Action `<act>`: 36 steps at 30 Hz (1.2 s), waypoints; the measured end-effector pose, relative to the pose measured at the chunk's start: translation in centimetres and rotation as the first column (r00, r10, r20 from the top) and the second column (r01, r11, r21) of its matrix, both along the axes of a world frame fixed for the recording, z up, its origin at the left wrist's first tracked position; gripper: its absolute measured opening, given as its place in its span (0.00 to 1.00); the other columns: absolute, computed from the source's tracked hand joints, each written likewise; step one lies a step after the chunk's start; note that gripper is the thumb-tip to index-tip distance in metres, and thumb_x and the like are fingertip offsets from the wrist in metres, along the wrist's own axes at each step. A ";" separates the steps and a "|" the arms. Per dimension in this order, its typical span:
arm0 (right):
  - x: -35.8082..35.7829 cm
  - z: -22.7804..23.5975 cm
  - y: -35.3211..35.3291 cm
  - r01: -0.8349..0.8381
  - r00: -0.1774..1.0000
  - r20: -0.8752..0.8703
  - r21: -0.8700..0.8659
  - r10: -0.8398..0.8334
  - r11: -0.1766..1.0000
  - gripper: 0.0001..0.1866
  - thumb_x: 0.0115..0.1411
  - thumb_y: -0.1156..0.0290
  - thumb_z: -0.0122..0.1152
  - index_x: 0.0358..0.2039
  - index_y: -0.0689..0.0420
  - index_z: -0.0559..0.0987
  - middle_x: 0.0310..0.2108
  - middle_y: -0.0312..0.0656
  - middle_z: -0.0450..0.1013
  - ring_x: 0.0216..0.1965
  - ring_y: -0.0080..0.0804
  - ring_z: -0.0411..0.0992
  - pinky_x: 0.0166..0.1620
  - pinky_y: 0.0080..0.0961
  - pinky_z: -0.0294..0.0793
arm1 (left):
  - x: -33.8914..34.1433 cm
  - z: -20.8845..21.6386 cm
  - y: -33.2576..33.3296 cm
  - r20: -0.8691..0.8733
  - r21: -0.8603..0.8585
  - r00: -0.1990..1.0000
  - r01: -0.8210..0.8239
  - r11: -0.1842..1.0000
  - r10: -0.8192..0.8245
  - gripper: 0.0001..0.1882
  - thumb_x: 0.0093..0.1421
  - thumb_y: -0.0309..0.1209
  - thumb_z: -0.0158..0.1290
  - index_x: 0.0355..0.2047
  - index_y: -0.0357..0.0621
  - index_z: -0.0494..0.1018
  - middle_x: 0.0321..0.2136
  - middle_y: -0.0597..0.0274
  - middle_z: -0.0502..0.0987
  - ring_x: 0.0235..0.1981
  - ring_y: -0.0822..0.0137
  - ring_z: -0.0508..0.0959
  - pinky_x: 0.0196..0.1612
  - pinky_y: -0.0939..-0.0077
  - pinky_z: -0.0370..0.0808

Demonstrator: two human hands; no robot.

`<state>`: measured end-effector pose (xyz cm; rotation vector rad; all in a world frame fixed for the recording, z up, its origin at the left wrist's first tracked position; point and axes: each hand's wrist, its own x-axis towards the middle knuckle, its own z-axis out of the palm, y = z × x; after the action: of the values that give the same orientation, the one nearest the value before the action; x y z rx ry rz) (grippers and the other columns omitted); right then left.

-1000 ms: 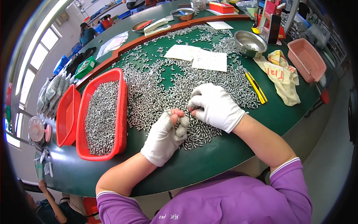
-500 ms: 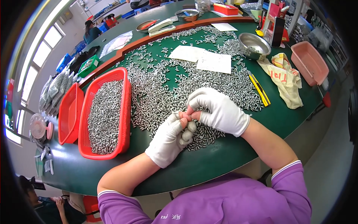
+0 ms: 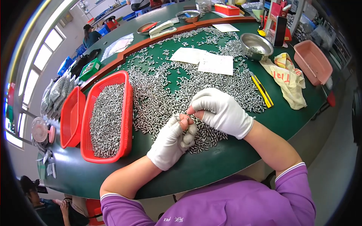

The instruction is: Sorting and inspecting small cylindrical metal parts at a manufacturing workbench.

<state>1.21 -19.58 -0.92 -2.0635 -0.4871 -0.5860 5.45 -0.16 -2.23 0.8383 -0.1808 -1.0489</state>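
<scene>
White gloves with bare fingertips cover both hands, above a wide spread of small silvery metal parts point(image 3: 162, 94) on the green tabletop. My left hand point(image 3: 171, 141) is closed, thumb and forefinger pinching a tiny metal part point(image 3: 187, 119) of which only a bit shows. Just to its right and slightly farther off, my right hand point(image 3: 220, 113) is bent into a pinch. Its fingertips are close to those of the left; whether anything is between them I cannot make out. Left of the hands stands a red plastic basket point(image 3: 129, 113) filled with the same kind of parts.
An empty red basket point(image 3: 71, 120) adjoins the full one. Beyond the hands lie paper sheets point(image 3: 216, 63). To the right are a yellow utility knife point(image 3: 263, 90), a steel bowl point(image 3: 257, 45), a cloth bag point(image 3: 288, 81) and a pink basket point(image 3: 315, 62). A wooden rim point(image 3: 151, 42) edges the far side.
My fingertips, together before, have parted a little, and the small part in my left pinch now shows. The view has shifted slightly.
</scene>
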 end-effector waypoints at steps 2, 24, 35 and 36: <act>-0.2 0.2 0.0 0.003 0.999 0.045 -0.053 -0.001 0.999 0.10 0.48 0.77 0.68 0.33 0.54 0.81 0.33 0.38 0.74 0.37 0.35 0.73 0.41 0.27 0.74 | 0.0 0.1 0.0 0.002 -0.008 1.000 0.005 1.000 -0.005 0.12 0.62 0.39 0.53 0.39 0.48 0.66 0.28 0.69 0.70 0.23 0.78 0.65 0.26 0.85 0.62; 0.4 -1.3 -0.3 0.081 0.985 -0.103 -0.438 -0.139 0.895 0.07 0.46 0.69 0.64 0.28 0.53 0.79 0.36 0.38 0.73 0.42 0.38 0.71 0.46 0.33 0.72 | 0.0 -0.4 -0.1 -0.037 -0.094 0.999 0.002 0.996 -0.006 0.10 0.64 0.37 0.51 0.39 0.46 0.67 0.28 0.65 0.71 0.22 0.75 0.65 0.27 0.83 0.64; 0.1 0.0 -0.7 -0.003 0.978 -0.208 0.007 0.004 1.000 0.06 0.51 0.74 0.66 0.30 0.56 0.76 0.35 0.38 0.72 0.42 0.34 0.71 0.48 0.28 0.70 | -0.1 0.2 -0.1 -0.036 -0.027 0.999 -0.029 0.999 0.028 0.13 0.61 0.37 0.55 0.40 0.47 0.65 0.29 0.66 0.71 0.22 0.77 0.64 0.26 0.84 0.62; 0.2 0.0 -0.6 -0.005 0.978 -0.208 0.008 0.007 1.000 0.06 0.51 0.74 0.66 0.30 0.56 0.76 0.35 0.38 0.72 0.42 0.34 0.71 0.48 0.28 0.70 | -0.1 0.1 0.0 -0.016 -0.041 1.000 -0.001 0.999 0.001 0.13 0.61 0.38 0.55 0.40 0.48 0.65 0.29 0.67 0.70 0.22 0.78 0.64 0.26 0.85 0.61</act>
<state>1.38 -20.17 -0.97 -2.0873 -0.3680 -0.3618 5.40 -0.15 -2.09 0.7932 -0.1876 -1.0475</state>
